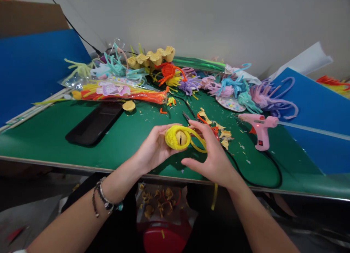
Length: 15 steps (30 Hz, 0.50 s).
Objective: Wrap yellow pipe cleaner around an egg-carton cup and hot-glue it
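Note:
My left hand (157,147) is closed around a small cup shape (172,137) wrapped in fuzzy yellow pipe cleaner. Its tan open end, with a dark slit in the middle, faces me. A loose length of the yellow pipe cleaner (201,143) runs from the cup's top and loops toward my right hand (212,156). That hand is open beside the cup, thumb and index finger spread apart, its fingertips close to the strand. Below it, a yellow end (215,198) hangs past the table edge. Whether my other right fingers grip the strand is hidden.
A pink glue gun (259,130) stands at right, its cord trailing along the front. Torn tan scraps (225,134) and scissors tips (186,116) lie behind my hands. At left lie a black phone (95,123) and bagged pipe cleaners (123,94). Blue panels (314,125) flank the green table.

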Available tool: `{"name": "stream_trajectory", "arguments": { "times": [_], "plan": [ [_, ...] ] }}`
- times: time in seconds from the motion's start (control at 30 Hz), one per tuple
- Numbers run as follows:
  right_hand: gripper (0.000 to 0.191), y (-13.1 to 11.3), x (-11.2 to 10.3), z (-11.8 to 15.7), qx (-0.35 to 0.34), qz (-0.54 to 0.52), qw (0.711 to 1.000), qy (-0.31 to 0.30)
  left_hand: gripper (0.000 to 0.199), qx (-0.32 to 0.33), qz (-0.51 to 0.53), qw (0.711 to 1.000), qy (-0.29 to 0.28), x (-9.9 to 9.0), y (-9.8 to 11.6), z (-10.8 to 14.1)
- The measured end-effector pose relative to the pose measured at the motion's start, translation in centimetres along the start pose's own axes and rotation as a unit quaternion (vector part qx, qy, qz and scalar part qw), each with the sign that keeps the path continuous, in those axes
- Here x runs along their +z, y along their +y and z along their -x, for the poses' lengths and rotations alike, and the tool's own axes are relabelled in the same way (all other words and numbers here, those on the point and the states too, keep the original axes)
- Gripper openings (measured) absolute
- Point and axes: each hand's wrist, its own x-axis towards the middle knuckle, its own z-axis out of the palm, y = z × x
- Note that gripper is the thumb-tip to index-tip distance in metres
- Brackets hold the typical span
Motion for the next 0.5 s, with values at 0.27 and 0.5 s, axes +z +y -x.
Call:
{"name": "stream_trajectory", "arguments": {
  "times": [0.27, 0.5],
  "plan": [
    [0.063, -0.1, 1.5, 0.3, -0.003, 0.056, 0.995, 0.079, 0.036, 0.052, -0.058, 0.995, -0.06, 0.2, -1.0, 0.6],
    [0.059, 0.2, 0.7, 0.3, 0.007, 0.052, 0.995, 0.083, 0.007, 0.236, -0.163, 0.954, 0.088, -1.5, 1.1, -0.4]
  ]
}}
